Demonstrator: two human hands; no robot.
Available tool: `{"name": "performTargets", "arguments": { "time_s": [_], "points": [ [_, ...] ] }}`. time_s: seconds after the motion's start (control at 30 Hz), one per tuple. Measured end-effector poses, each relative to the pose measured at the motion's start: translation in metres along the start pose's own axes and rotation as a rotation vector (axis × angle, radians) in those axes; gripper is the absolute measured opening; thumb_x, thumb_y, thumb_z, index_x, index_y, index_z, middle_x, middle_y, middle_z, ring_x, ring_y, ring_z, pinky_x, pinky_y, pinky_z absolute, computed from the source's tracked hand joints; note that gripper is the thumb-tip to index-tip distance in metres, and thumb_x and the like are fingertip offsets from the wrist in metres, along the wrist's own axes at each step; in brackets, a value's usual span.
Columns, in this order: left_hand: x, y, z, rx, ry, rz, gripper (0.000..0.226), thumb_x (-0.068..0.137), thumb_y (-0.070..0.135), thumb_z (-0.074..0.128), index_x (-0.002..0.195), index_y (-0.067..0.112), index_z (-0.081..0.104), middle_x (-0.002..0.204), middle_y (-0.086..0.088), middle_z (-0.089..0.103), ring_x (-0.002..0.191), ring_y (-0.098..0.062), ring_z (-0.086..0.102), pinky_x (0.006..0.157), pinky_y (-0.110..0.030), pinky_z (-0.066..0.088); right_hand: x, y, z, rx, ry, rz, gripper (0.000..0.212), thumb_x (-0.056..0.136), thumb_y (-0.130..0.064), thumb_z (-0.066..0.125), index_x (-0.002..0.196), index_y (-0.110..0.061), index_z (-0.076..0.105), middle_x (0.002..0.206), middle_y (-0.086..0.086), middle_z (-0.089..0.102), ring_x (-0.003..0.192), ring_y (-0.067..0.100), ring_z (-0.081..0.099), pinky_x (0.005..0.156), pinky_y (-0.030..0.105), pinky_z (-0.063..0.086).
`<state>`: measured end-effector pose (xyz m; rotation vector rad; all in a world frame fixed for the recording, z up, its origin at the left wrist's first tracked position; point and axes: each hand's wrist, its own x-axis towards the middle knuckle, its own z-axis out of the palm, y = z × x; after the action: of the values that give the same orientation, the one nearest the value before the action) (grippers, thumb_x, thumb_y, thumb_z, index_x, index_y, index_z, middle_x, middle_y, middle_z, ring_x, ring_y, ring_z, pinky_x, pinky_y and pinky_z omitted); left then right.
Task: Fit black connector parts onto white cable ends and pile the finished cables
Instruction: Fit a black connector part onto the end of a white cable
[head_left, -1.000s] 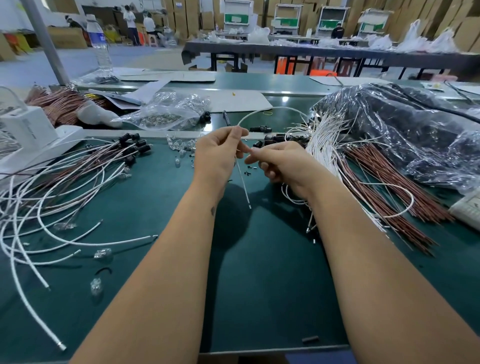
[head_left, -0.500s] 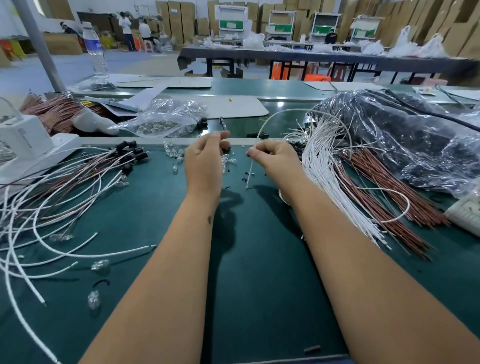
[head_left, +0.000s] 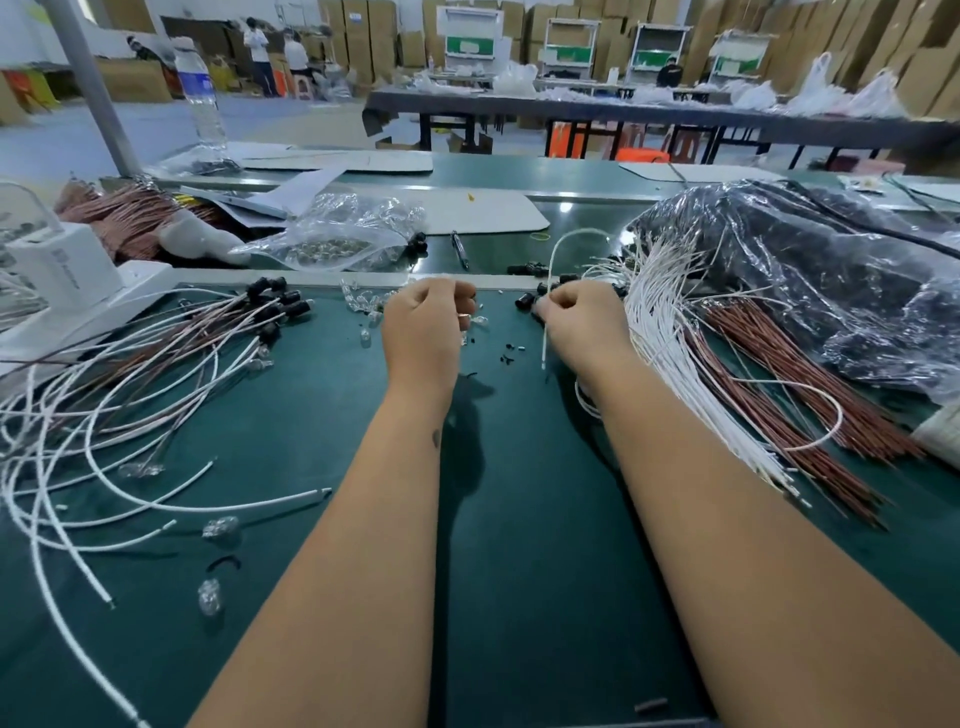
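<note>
The right hand (head_left: 582, 327) pinches a white cable (head_left: 544, 338) near the desk's far edge; the left hand (head_left: 426, 322) is curled, its contents hidden. The thin cable may slip from a loose pinch before reaching the black parts (head_left: 527, 300).

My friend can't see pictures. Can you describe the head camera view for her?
Two bare hands work over a green table: the right hand pinches a thin white cable, the left hand is curled by small clear plastic pieces. Finished cables with black connector ends lie left.

Water bottle (head_left: 200, 98) stands far beyond the left hand; pen (head_left: 459, 249) lies just beyond both hands.
</note>
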<state>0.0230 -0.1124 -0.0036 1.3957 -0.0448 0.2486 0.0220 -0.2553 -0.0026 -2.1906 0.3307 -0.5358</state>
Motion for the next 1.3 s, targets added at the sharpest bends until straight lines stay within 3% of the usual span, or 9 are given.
{"name": "performTargets", "arguments": {
  "time_s": [0.07, 0.17, 0.23, 0.37, 0.47, 0.67, 0.83, 1.1, 1.3],
  "points": [
    [0.0, 0.002, -0.001, -0.007, -0.012, -0.007, 0.028, 0.092, 0.011, 0.048, 0.073, 0.014, 0.068, 0.064, 0.002, 0.064, 0.055, -0.007, 0.055, 0.05, -0.016, 0.042, -0.01, -0.009, 0.003, 0.354, 0.042, 0.018, 0.021, 0.092, -0.013, 0.061, 0.076, 0.001, 0.068, 0.075, 0.019, 0.065, 0.067, 0.018, 0.051, 0.067, 0.037, 0.049],
    [-0.003, 0.003, 0.001, 0.003, -0.108, -0.019, 0.017, 0.093, 0.01, 0.052, 0.089, 0.016, 0.067, 0.078, -0.002, 0.066, 0.065, -0.01, 0.061, 0.059, -0.021, 0.049, -0.019, -0.013, 0.007, 0.879, -0.007, 0.136, 0.015, 0.093, -0.004, 0.06, 0.079, -0.008, 0.066, 0.072, 0.006, 0.066, 0.064, 0.015, 0.061, 0.071, 0.026, 0.055],
    [-0.007, 0.002, 0.003, 0.053, -0.196, -0.013, 0.017, 0.091, 0.008, 0.054, 0.094, 0.018, 0.068, 0.083, -0.001, 0.068, 0.069, -0.009, 0.064, 0.064, -0.022, 0.051, -0.023, -0.011, 0.006, 1.034, -0.062, 0.175, 0.014, 0.092, -0.001, 0.06, 0.081, -0.006, 0.065, 0.068, 0.003, 0.068, 0.062, 0.014, 0.065, 0.071, 0.025, 0.058],
    [-0.012, 0.003, 0.006, 0.102, -0.279, -0.016, 0.024, 0.089, 0.003, 0.055, 0.084, 0.02, 0.071, 0.069, 0.007, 0.071, 0.067, -0.005, 0.067, 0.065, -0.02, 0.052, -0.029, -0.009, 0.006, 1.016, -0.157, 0.134, 0.01, 0.092, 0.002, 0.057, 0.085, -0.001, 0.064, 0.08, 0.015, 0.066, 0.071, 0.027, 0.064, 0.087, 0.041, 0.054],
    [-0.012, 0.004, 0.005, 0.081, -0.291, -0.002, 0.023, 0.087, 0.002, 0.059, 0.082, 0.02, 0.073, 0.071, 0.003, 0.072, 0.07, -0.007, 0.068, 0.069, -0.02, 0.054, -0.031, -0.011, 0.006, 0.966, -0.153, 0.103, 0.007, 0.091, 0.002, 0.059, 0.09, 0.004, 0.065, 0.083, 0.02, 0.065, 0.074, 0.03, 0.063, 0.088, 0.044, 0.053],
    [-0.01, -0.001, 0.008, 0.195, -0.283, 0.116, 0.013, 0.088, 0.005, 0.066, 0.092, 0.017, 0.072, 0.073, 0.004, 0.07, 0.068, -0.004, 0.066, 0.069, -0.017, 0.055, -0.03, -0.01, 0.006, 0.901, -0.117, 0.076, 0.004, 0.089, -0.003, 0.065, 0.086, -0.004, 0.068, 0.079, 0.011, 0.066, 0.077, 0.022, 0.063, 0.081, 0.033, 0.056],
    [0.0, -0.005, -0.001, 0.191, -0.2, 0.044, 0.019, 0.087, -0.004, 0.063, 0.099, 0.009, 0.07, 0.08, -0.001, 0.069, 0.07, -0.006, 0.063, 0.073, -0.016, 0.055, -0.025, -0.006, 0.002, 0.912, 0.023, 0.136, 0.008, 0.089, -0.011, 0.068, 0.081, -0.013, 0.067, 0.059, -0.007, 0.061, 0.047, 0.002, 0.051, 0.052, 0.019, 0.046],
    [0.005, -0.005, -0.008, 0.157, -0.208, -0.079, 0.022, 0.085, -0.011, 0.062, 0.1, 0.003, 0.069, 0.09, -0.009, 0.068, 0.079, -0.013, 0.065, 0.082, -0.021, 0.056, -0.021, -0.004, -0.001, 1.003, 0.075, 0.242, 0.016, 0.097, -0.01, 0.057, 0.08, -0.01, 0.057, 0.066, 0.002, 0.065, 0.051, 0.007, 0.059, 0.054, 0.021, 0.052],
    [0.003, -0.004, -0.008, 0.142, -0.198, -0.056, 0.022, 0.085, -0.012, 0.06, 0.093, 0.007, 0.069, 0.082, -0.004, 0.068, 0.074, -0.011, 0.064, 0.081, -0.021, 0.056, -0.02, -0.002, 0.003, 0.815, 0.091, 0.181, 0.016, 0.095, -0.013, 0.06, 0.08, -0.01, 0.058, 0.068, 0.002, 0.066, 0.054, 0.007, 0.059, 0.057, 0.022, 0.052]
  ]
}}
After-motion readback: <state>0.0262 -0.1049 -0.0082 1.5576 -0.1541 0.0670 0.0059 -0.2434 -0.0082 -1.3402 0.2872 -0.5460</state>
